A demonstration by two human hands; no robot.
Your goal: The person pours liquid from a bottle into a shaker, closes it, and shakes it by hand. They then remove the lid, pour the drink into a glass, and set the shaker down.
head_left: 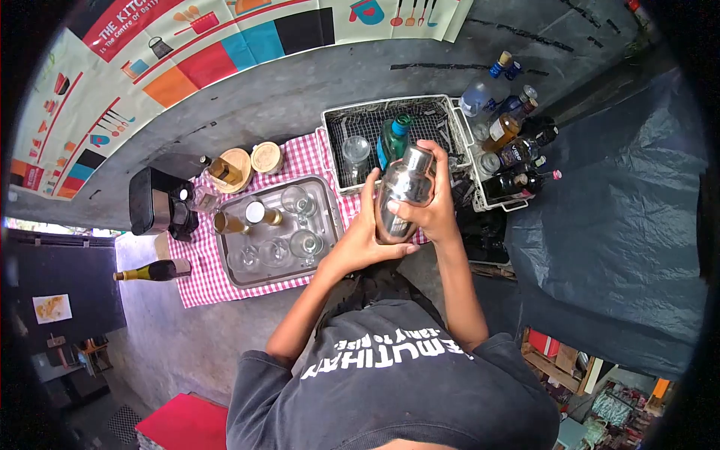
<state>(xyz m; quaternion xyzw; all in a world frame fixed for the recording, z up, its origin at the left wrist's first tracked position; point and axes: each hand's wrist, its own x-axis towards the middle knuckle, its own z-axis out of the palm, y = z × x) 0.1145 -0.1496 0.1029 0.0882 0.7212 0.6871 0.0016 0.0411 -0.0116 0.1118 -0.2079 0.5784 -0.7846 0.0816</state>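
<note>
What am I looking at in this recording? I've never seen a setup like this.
There is no machine here, only a person working bare-handed. The single picture comes from a camera worn on the head, looking forward and down, so the dark shirt at the bottom is the wearer's own. The left hand and right hand together hold a metal shaker. On a checked cloth lies a tray carrying several glasses; to its right, a wire basket holds a green bottle.

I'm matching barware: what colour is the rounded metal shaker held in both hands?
The rounded metal shaker is shiny silver, best seen in head view.
</note>
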